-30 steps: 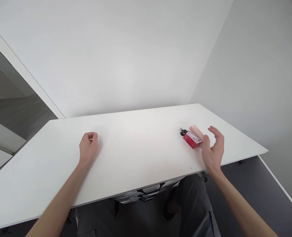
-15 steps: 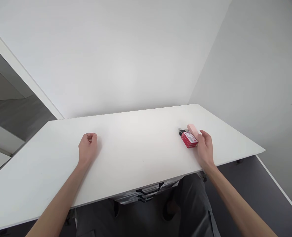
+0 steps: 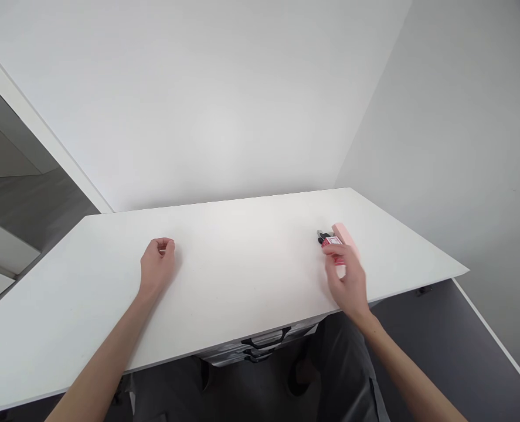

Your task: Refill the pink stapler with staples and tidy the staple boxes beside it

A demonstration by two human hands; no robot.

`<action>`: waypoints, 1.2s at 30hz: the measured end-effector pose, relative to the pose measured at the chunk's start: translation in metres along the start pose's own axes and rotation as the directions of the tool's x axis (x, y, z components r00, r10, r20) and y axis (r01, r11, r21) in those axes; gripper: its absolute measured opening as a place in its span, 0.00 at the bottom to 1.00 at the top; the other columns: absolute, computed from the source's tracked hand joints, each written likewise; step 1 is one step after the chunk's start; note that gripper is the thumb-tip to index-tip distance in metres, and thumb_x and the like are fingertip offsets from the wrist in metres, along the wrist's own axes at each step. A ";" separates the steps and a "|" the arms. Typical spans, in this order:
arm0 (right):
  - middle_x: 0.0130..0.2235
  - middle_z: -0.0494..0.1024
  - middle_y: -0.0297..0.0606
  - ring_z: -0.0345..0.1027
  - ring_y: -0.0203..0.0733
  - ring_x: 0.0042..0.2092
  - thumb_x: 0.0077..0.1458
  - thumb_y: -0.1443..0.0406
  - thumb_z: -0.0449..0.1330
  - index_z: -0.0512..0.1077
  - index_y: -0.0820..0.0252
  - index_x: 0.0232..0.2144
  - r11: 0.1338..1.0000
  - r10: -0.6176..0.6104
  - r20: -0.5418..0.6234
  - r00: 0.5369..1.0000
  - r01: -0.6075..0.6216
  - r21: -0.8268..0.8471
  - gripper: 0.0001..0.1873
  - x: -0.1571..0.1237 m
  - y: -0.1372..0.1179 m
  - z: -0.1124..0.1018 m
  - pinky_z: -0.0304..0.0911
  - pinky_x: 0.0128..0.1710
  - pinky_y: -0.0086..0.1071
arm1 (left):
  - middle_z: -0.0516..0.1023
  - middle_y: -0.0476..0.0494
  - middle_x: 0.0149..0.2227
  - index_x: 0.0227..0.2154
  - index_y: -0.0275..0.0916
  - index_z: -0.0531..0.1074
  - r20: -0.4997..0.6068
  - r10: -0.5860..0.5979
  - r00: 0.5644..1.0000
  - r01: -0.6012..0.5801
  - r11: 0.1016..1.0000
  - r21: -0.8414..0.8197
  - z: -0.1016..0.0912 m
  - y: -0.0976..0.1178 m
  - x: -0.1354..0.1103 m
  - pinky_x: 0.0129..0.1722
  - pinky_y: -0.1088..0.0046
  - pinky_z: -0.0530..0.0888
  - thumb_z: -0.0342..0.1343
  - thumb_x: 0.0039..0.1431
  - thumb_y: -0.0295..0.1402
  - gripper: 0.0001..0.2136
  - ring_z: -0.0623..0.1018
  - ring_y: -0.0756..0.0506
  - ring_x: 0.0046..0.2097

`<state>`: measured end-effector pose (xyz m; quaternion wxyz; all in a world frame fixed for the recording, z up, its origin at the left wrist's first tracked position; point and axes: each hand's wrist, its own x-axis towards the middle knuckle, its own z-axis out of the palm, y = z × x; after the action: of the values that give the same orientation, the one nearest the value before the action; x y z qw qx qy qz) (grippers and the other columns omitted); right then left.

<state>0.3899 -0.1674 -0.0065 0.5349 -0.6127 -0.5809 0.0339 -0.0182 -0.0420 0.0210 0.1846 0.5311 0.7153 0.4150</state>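
Note:
My left hand (image 3: 157, 266) rests on the left half of the white table (image 3: 224, 264), its fingers curled in and the thumb tip against them. Nothing shows inside that loose fist. Over on the right, my right hand (image 3: 347, 278) hovers in front of a small red and white box (image 3: 332, 240), slightly blurred. Its thumb and fingers are apart, and they hide much of the box; whether they touch it I cannot tell. A pale pink block-shaped object (image 3: 344, 234) lies beside the box on its right. Behind the box is a small black and grey item (image 3: 322, 235), partly hidden.
White walls (image 3: 224, 105) stand behind the table and to its right. Below the front edge are drawers with black handles (image 3: 266, 340) and my legs (image 3: 345, 363). At far left, a grey floor (image 3: 35, 199) shows past a white frame (image 3: 44, 129).
My right hand has moved left from beside the pink object to in front of the red box, now covering part of it. My left hand has stayed in place.

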 end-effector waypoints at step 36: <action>0.76 0.47 0.57 0.37 0.58 0.77 0.71 0.49 0.43 0.52 0.73 0.72 0.917 0.219 0.500 0.838 -0.001 -0.400 0.39 0.035 0.045 0.044 0.43 0.74 0.54 | 0.80 0.43 0.51 0.42 0.44 0.73 0.054 0.047 0.997 -0.049 0.998 0.028 0.001 -0.003 0.000 0.49 0.62 0.74 0.54 0.62 0.40 0.10 0.78 0.39 0.49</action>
<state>0.4024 -0.1036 -0.0363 0.2183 -0.7040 -0.6650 0.1201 -0.0186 -0.0421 0.0180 0.1856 0.5617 0.7031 0.3945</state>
